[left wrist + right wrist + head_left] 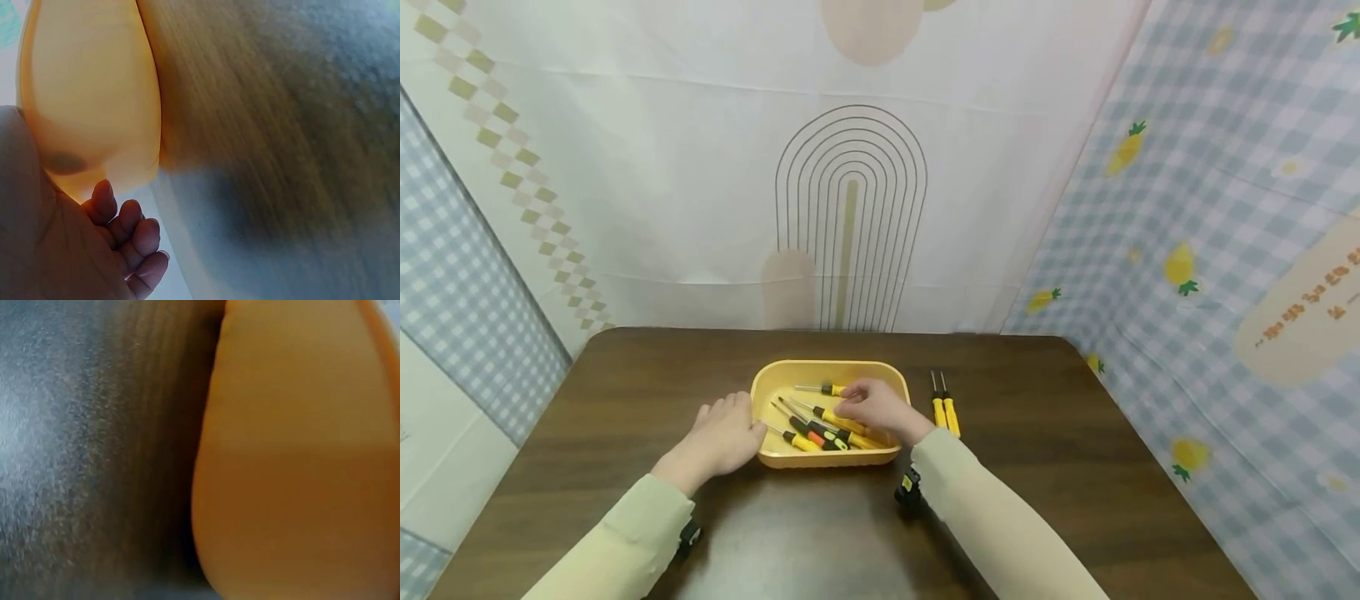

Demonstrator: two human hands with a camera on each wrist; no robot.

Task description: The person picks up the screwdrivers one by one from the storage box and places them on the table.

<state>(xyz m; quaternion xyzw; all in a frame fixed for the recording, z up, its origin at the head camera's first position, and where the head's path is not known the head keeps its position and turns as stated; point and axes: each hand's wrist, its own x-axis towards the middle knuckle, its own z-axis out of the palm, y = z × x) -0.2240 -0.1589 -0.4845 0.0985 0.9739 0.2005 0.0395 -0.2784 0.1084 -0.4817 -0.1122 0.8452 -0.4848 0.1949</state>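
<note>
A yellow plastic basket (831, 460) holds several screwdrivers, mostly with yellow-and-black handles; one dark-handled screwdriver (815, 437) has a red part. My right hand (880, 408) is inside the basket's right half. Its bent fingers pinch the handle of a yellow-and-black screwdriver (831, 389), whose shaft points left; the handle's end is hidden by the hand. On the other side, my left hand (721, 437) lies against the basket's left rim, fingers loosely bent. In the left wrist view, its fingertips (147, 234) show beside the basket wall (94, 94). The right wrist view shows only the basket's outer wall (294, 425) and tabletop.
Two yellow-and-black screwdrivers (946, 408) lie side by side on the dark wooden table (1060, 467), right of the basket. A patterned white cloth (700, 208) hangs behind the table, and a checked cloth (1187, 350) hangs along the right.
</note>
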